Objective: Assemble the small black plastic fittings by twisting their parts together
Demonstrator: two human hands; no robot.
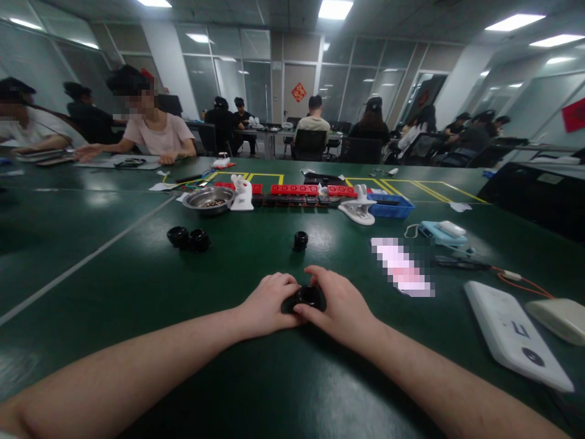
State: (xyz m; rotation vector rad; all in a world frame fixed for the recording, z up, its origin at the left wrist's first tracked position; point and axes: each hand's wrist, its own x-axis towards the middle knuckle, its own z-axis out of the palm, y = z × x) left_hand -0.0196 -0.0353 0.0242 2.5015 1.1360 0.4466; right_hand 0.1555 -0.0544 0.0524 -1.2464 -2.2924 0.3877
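Observation:
Close in front of me on the green table, a black hollow round part (308,296) sits between my two hands, its open ring facing up. My right hand (345,305) curves around it, with thumb and fingers gripping its right side. From the left, my left hand (269,305) closes thumb and fingers on its left side, where the part is mostly hidden. A short way beyond my hands stands a similar black fitting (300,241). Farther left, two more black fittings, one on the left (178,237) and one on the right (199,239), stand side by side.
A metal bowl (208,201) with small pieces, white clamps (359,207), red blocks (295,189) and a blue tray (390,205) line the far side. At right are a blurred phone (402,268), a white device (516,335) and cables. Several people sit beyond.

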